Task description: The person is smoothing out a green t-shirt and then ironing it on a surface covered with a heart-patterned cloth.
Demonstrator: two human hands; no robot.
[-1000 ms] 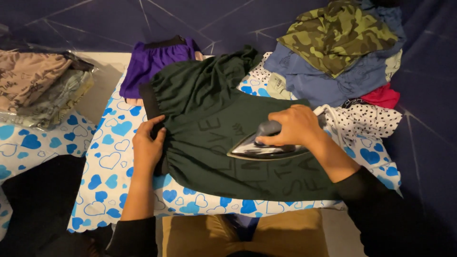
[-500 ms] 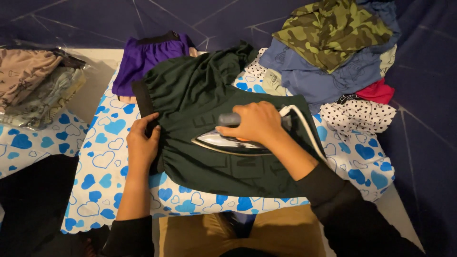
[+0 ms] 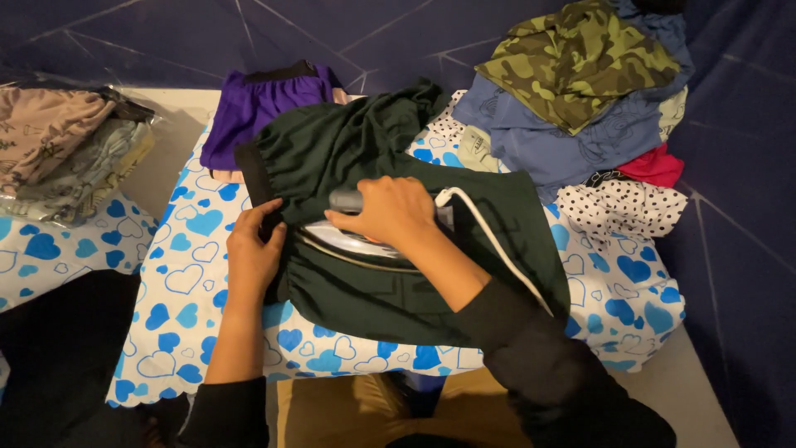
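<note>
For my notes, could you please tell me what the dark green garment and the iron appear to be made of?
Dark green garment: soft matte knit fabric, judging by its limp folds. Iron: shiny, probably metal soleplate edge with a grey, likely plastic handle.
</note>
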